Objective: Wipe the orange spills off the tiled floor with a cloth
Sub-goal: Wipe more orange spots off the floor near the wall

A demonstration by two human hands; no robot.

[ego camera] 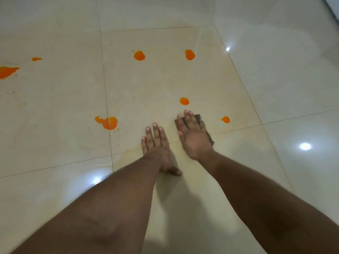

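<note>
Cream glossy tiled floor (183, 79) fills the whole view, cut by thin dark grout lines that cross just under and beside the hands. Both hands lie flat on it, palms down, fingers straight. The left hand (156, 145) rests bare on the tile and holds nothing, its thumb pointing back toward the body. The right hand (193, 136) presses a dark brown cloth (199, 118) against the floor; the cloth shows only as an edge past the fingertips and along the hand's outer side, the rest hidden beneath the palm.

Orange spills lie scattered ahead of and beside the hands. One small round spill (184, 101) sits just beyond the right fingertips, near the cloth but not touching it. A smaller spot (225, 119) lies to the right of the right hand, a little apart. A larger splash (108, 122) straddles a grout line to the left of the left hand. Two round blots sit well ahead, one (139, 55) beyond the left hand and one (189, 54) beyond the right. Far off to the left are a small streak (36, 59) and a big patch (7, 72) cut by the frame's edge.

Faint yellowish smears mark the tile round the left hand. Open floor stretches away on the right of the right hand, bearing only bright light reflections
</note>
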